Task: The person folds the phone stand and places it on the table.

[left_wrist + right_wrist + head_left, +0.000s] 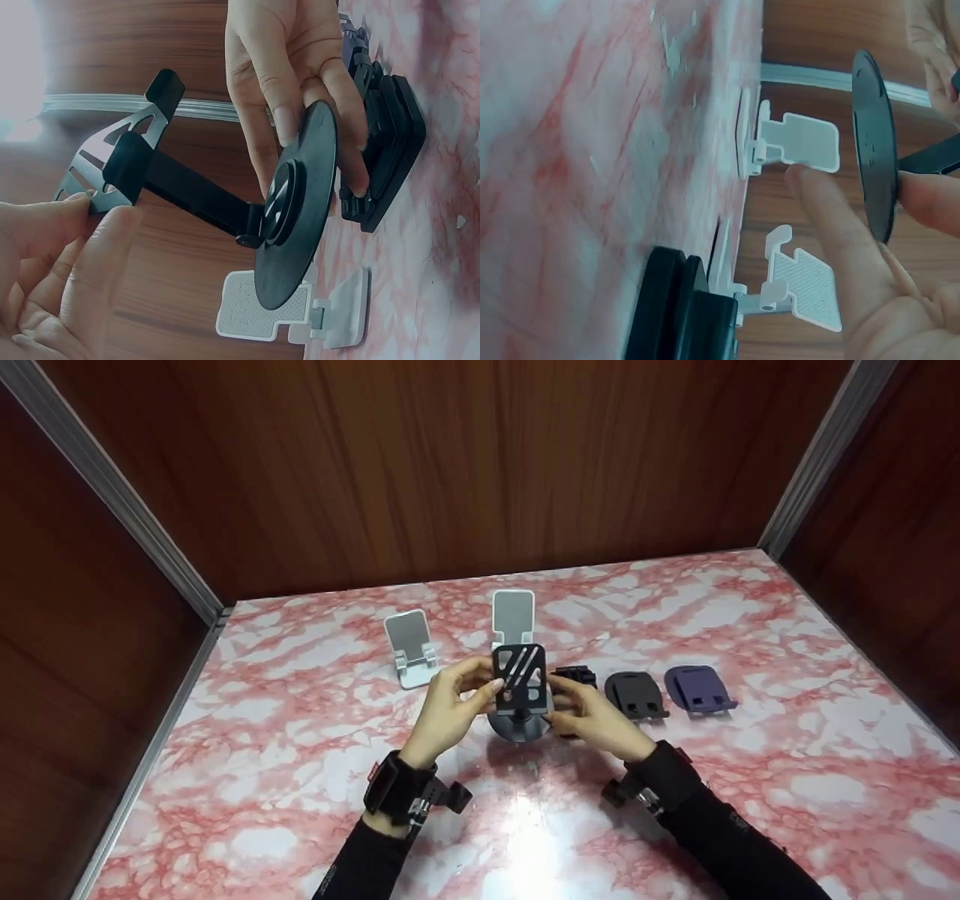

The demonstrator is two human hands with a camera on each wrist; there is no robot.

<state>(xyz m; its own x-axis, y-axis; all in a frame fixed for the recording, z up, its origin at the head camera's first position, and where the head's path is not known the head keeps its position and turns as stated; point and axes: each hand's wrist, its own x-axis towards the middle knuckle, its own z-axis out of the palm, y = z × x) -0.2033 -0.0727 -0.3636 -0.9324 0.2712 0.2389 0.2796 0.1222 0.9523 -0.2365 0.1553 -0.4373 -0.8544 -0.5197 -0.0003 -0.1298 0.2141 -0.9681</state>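
A black phone stand with a slotted cradle plate (521,706) and a round base (307,225) is held off the table between both hands. My left hand (454,709) pinches the edge of the cradle plate between thumb and fingers. On the other side, my right hand (592,718) grips the rim of the base, its thumb on the upper face and its fingers beneath, as the right wrist view shows. A slim hinged arm (199,196) joins plate and base. In the left wrist view the base is tilted and stands apart from the marbled tabletop.
Two white phone stands (409,639) (514,611) stand upright farther back, one behind the held stand. To the right are a folded black stand (576,673), partly behind my right hand, a dark grey stand (634,691) and a purple stand (697,688). Wood-look panels (480,472) enclose the table.
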